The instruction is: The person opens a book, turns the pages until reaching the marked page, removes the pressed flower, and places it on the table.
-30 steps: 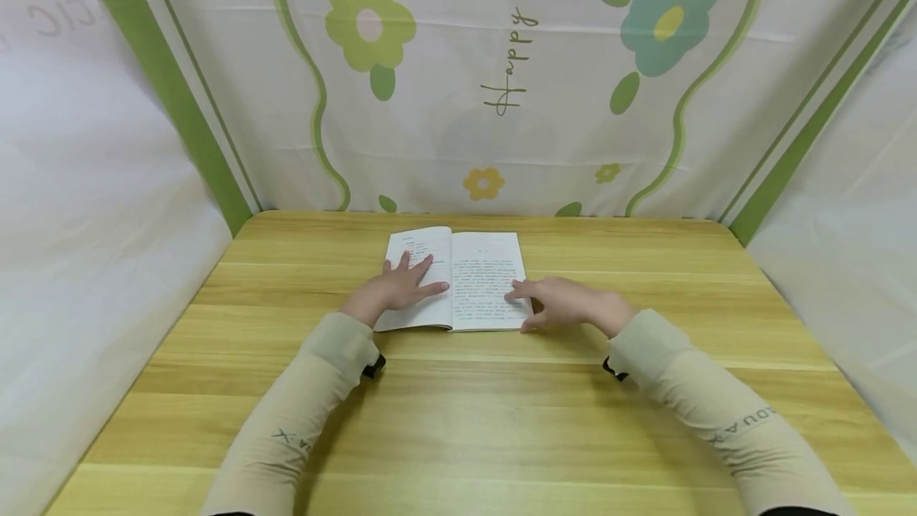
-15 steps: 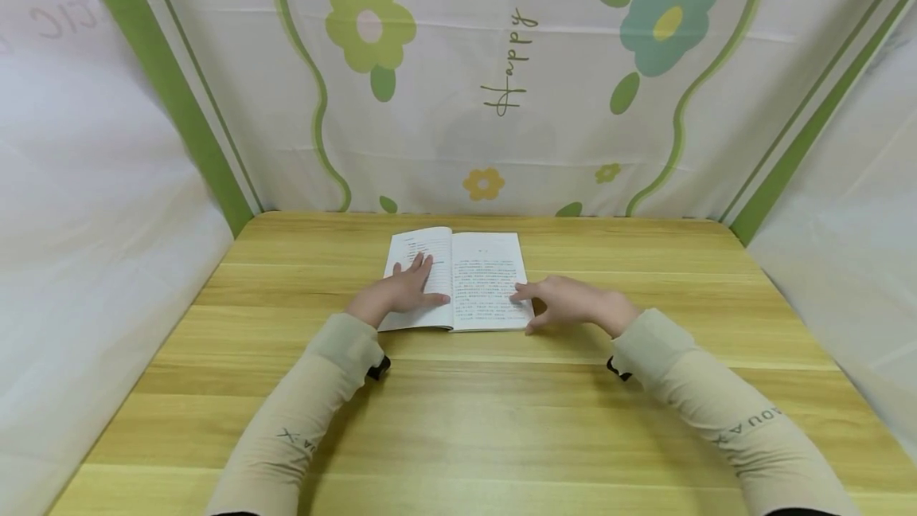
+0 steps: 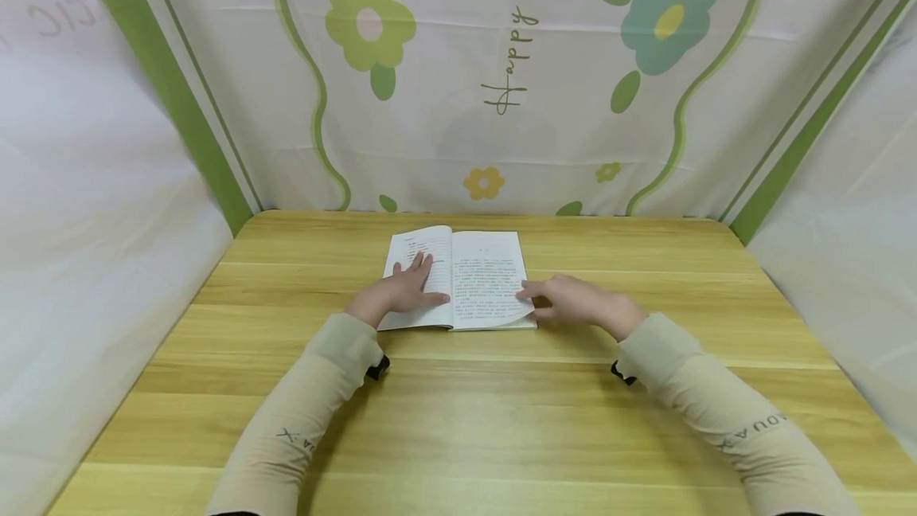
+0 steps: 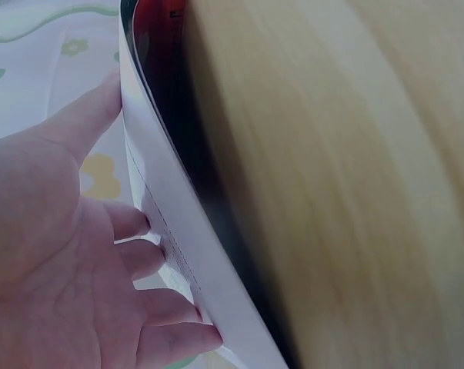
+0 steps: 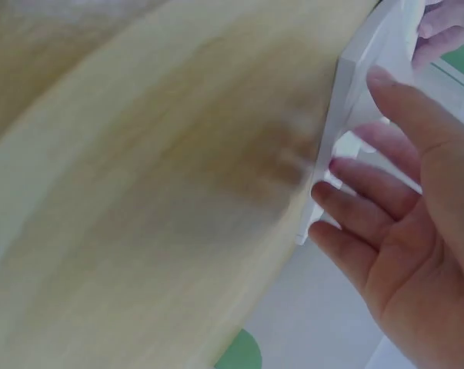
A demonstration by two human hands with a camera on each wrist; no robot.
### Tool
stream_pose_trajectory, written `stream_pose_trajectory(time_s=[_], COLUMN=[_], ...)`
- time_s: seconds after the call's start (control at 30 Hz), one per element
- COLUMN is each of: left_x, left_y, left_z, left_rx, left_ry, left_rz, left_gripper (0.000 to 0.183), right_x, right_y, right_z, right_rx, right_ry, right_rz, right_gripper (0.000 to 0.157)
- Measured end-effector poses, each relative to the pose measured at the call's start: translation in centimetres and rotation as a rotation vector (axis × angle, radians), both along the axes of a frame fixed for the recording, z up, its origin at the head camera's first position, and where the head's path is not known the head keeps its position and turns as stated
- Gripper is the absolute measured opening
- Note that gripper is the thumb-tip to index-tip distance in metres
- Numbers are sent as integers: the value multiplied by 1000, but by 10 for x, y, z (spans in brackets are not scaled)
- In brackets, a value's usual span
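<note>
An open book [image 3: 483, 249] with printed pages lies on the wooden table near its back edge. My left hand [image 3: 401, 291] rests spread on the left page [image 3: 435, 241], its thumb reaching toward the spine. In the left wrist view its fingertips press against the paper, and the dark inside of the cover shows below. At the right edge, my right hand [image 3: 569, 301] pinches the lower corner of a right-hand page [image 3: 494, 293], which curls up off the block beneath. The right wrist view shows the thumb [image 5: 393, 88] on one face of this page and fingers behind it.
The table [image 3: 458, 420] has light wood planks and extends toward the person. A white curtain [image 3: 444, 126] printed with flowers hangs right behind the table, and white fabric walls [image 3: 100, 221] stand on both sides.
The left hand has slid slightly toward the spine and nearer the person. My right hand has moved a little rightward, and the lower corner of the right page has risen.
</note>
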State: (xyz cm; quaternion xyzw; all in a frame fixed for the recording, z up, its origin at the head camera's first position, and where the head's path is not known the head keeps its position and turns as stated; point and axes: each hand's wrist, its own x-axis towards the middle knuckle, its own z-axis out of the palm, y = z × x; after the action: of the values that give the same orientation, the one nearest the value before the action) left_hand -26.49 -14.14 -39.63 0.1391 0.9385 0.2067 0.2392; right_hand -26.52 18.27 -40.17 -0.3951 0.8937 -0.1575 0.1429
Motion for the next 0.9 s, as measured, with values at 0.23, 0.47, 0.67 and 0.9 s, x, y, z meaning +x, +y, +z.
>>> stream_pose_trajectory(time_s=[0.23, 0.47, 0.67, 0.9], left_x=[-3, -3, -3, -2], left_y=[-1, -2, -3, -3], left_z=[-7, -8, -6, -5], left_rx=[-10, 3, 6, 10], left_ry=[9, 19, 24, 29], left_rz=[-7, -13, -22, -28], left_gripper=[97, 97, 97, 93], right_x=[1, 4, 6, 7], right_y=[-3, -10, -22, -41], right_z=[-3, 4, 7, 2], right_rx=[-11, -159, -240, -217], right_ry=[70, 96, 117, 97], right_rz=[-146, -206, -170, -128], right_gripper=[50, 67, 76, 81])
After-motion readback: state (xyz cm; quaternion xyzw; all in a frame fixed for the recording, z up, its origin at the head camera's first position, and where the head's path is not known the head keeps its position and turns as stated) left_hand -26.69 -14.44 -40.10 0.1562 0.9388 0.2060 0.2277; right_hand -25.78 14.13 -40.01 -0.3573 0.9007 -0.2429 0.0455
